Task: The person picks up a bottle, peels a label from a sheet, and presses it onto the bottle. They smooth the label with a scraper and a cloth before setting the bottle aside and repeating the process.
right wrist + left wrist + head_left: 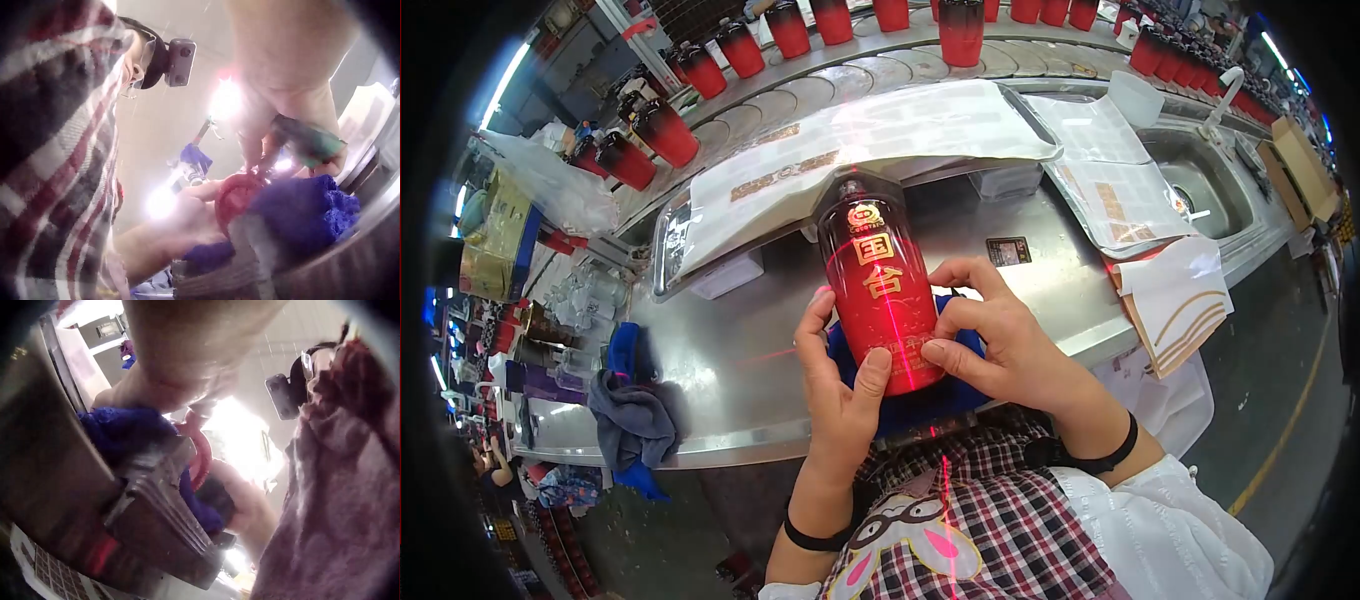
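A red liquor bottle (885, 290) with a black shoulder and gold characters leans back over a blue cloth (955, 395), neck pointing away. My left hand (840, 375) grips its left side, thumb on the lower front. On the lower right side my right hand (1010, 340) bends its fingers against the glass, thumb tip and fingertip close together at the small gold print. A dark greenish piece (312, 142) shows under the right hand in the right wrist view; what it is, I cannot tell. The bottle's round red base (234, 200) shows beside the cloth there. A red laser line runs down the bottle.
Paper-covered trays (850, 160) stand behind the bottle, with a sink (1200, 180) at the right. Past them, a conveyor (820, 95) carries several similar bottles. A small dark label (1009, 251) lies on the steel bench (750, 350); a grey towel (632, 420) hangs at its left edge.
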`<control>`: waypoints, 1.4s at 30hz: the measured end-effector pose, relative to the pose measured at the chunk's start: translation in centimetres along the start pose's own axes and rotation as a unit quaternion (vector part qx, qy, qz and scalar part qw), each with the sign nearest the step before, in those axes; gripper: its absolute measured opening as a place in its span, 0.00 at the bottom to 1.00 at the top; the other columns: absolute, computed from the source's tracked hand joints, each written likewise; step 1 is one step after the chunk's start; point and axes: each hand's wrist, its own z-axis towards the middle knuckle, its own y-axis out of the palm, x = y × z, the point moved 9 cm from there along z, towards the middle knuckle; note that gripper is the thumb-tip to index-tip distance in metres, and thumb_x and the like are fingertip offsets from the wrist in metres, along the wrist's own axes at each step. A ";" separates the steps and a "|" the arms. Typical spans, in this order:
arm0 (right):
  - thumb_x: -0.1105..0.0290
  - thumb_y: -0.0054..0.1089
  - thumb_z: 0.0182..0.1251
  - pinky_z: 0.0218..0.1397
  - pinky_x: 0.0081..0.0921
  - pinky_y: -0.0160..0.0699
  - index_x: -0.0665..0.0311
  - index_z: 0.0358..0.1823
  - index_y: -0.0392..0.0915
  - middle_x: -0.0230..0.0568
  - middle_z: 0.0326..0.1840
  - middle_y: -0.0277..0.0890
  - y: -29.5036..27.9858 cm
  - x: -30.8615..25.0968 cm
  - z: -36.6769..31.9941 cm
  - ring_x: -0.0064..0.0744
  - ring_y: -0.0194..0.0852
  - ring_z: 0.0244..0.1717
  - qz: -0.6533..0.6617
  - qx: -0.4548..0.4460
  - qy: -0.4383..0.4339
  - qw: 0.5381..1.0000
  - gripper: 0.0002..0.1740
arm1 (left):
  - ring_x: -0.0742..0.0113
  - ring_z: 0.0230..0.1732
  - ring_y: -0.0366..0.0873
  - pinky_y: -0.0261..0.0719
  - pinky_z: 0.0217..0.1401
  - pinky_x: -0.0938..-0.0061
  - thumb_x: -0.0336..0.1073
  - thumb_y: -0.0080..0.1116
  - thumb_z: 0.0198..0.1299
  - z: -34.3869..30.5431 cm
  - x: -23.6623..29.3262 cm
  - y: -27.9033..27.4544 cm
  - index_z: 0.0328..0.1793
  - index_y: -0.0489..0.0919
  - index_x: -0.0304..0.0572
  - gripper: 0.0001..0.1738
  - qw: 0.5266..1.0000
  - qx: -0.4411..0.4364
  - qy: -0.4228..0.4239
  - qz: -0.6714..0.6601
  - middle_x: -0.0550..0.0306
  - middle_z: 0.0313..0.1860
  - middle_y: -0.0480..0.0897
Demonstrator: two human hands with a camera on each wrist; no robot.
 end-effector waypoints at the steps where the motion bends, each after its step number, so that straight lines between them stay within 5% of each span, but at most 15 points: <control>1: 0.67 0.69 0.64 0.64 0.40 0.70 0.66 0.31 0.77 0.52 0.60 0.65 0.0 0.2 0.0 0.50 0.67 0.63 0.008 -0.005 0.010 1.000 0.11 | 0.55 0.76 0.56 0.49 0.80 0.63 0.41 0.62 0.68 0.0 -0.1 0.0 0.76 0.57 0.29 0.38 1.000 -0.002 -0.001 -0.004 0.42 0.74 0.61; 12: 0.65 0.68 0.66 0.66 0.36 0.67 0.64 0.35 0.77 0.48 0.62 0.64 0.3 1.4 -0.4 0.40 0.68 0.63 0.066 -0.024 0.034 0.997 0.11 | 0.58 0.75 0.58 0.51 0.79 0.64 0.44 0.63 0.67 0.0 -0.5 0.1 0.78 0.54 0.30 0.42 0.999 -0.019 -0.017 -0.039 0.45 0.74 0.62; 30: 0.59 0.72 0.63 0.65 0.35 0.68 0.63 0.35 0.75 0.48 0.58 0.65 0.7 3.7 -0.8 0.44 0.66 0.63 0.089 -0.041 0.071 0.993 0.17 | 0.58 0.74 0.60 0.55 0.78 0.64 0.51 0.66 0.64 0.1 -1.2 0.1 0.79 0.52 0.34 0.48 0.995 -0.038 -0.027 -0.094 0.45 0.74 0.61; 36: 0.57 0.75 0.60 0.66 0.34 0.68 0.63 0.34 0.74 0.49 0.58 0.65 0.8 3.5 -0.6 0.45 0.66 0.63 0.078 -0.036 0.076 0.993 0.20 | 0.57 0.70 0.65 0.64 0.74 0.62 0.55 0.70 0.58 0.3 -0.9 0.2 0.80 0.50 0.39 0.55 0.999 -0.033 0.007 0.025 0.46 0.73 0.62; 42: 0.57 0.76 0.59 0.65 0.34 0.68 0.64 0.34 0.74 0.49 0.58 0.65 0.8 3.3 -0.6 0.45 0.67 0.63 0.068 -0.035 0.063 0.995 0.21 | 0.56 0.71 0.64 0.63 0.74 0.62 0.56 0.71 0.57 0.3 -0.9 0.4 0.81 0.49 0.39 0.56 0.999 -0.033 -0.009 0.004 0.46 0.74 0.60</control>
